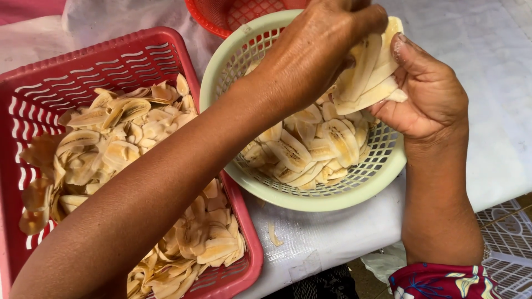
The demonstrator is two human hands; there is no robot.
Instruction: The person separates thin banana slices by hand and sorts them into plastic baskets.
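My right hand (426, 88) holds a stack of pale banana slices (368, 75) over the round light-green basket (310, 196). My left hand (318, 47) reaches across from the left and pinches the top of that stack with its fingertips. The green basket holds several more long banana slices (310, 147). To its left a red rectangular basket (233, 232) is filled with thin dried banana slices (111, 144), under my left forearm.
A second red round basket (221, 16) sits behind the green one at the top edge. A white cloth (487, 111) covers the table. One loose slice (274, 235) lies on the cloth near the front. A patterned sleeve (438, 282) shows at the bottom right.
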